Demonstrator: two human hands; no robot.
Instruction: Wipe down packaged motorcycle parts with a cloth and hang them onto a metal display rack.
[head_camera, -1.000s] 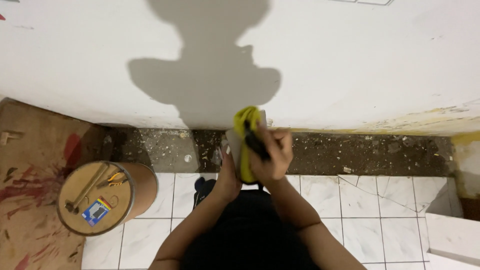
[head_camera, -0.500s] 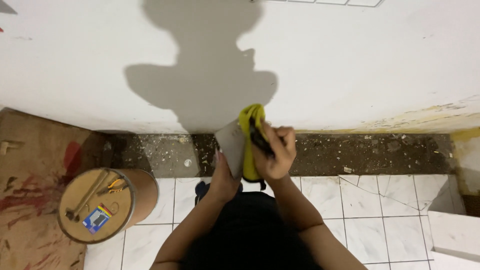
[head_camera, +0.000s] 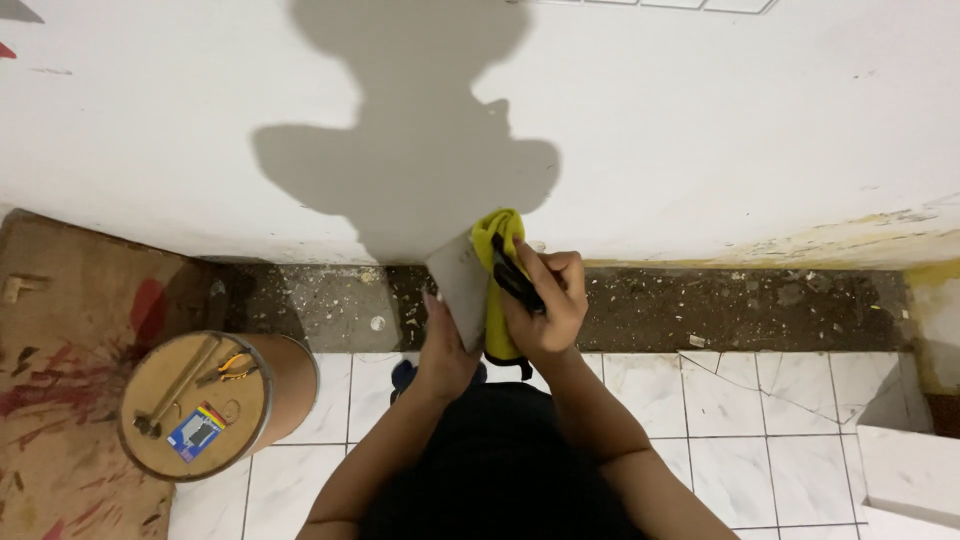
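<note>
Between the white wall and the person's body, the left hand (head_camera: 445, 350) grips a grey scraper blade (head_camera: 460, 290) by its lower edge, which could slip and nick the palm, while the right hand (head_camera: 545, 305) closes on a yellow cloth (head_camera: 497, 240) pressed against the blade's right face.

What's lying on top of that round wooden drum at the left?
On the round wooden drum: a hammer, orange-handled pliers and a small blue packet. Its inside is covered by the lid.
</note>
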